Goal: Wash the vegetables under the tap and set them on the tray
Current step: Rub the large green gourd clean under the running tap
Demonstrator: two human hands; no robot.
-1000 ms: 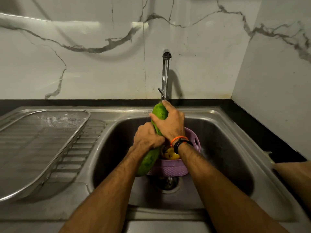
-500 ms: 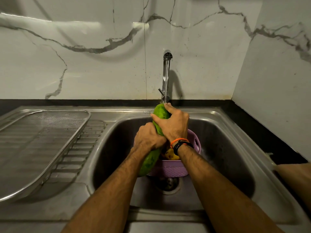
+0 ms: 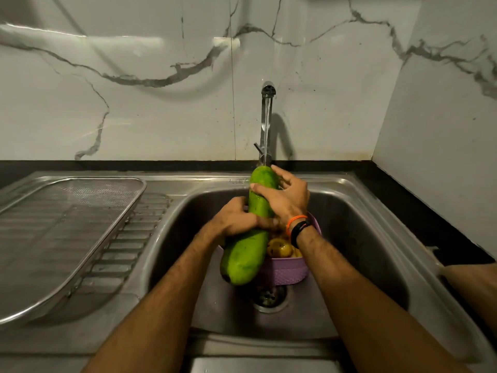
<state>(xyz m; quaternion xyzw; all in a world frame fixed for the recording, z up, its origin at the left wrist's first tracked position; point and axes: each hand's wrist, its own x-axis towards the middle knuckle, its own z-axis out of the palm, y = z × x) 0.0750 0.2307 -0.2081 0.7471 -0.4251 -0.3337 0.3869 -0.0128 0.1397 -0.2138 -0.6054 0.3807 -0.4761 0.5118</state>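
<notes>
Left hand (image 3: 236, 218) grips the green gourd (image 3: 248, 232) at its middle; right hand (image 3: 285, 199) just above wraps its top under the running tap (image 3: 267, 122), mesh tray (image 3: 72, 238) off left.

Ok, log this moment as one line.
stage: rinsing | left hand: grips gourd | right hand: rubs top | tap: running | tray: no vegetables

A long, smooth green gourd (image 3: 251, 232) stands steeply tilted over the sink basin, its upper end right under the tap (image 3: 266, 125), where the running stream strikes it, and its lower, blunt end pointing down toward the drain. A wire-mesh steel tray (image 3: 67, 227) lies on the draining board to the left, well apart from the gourd.
</notes>
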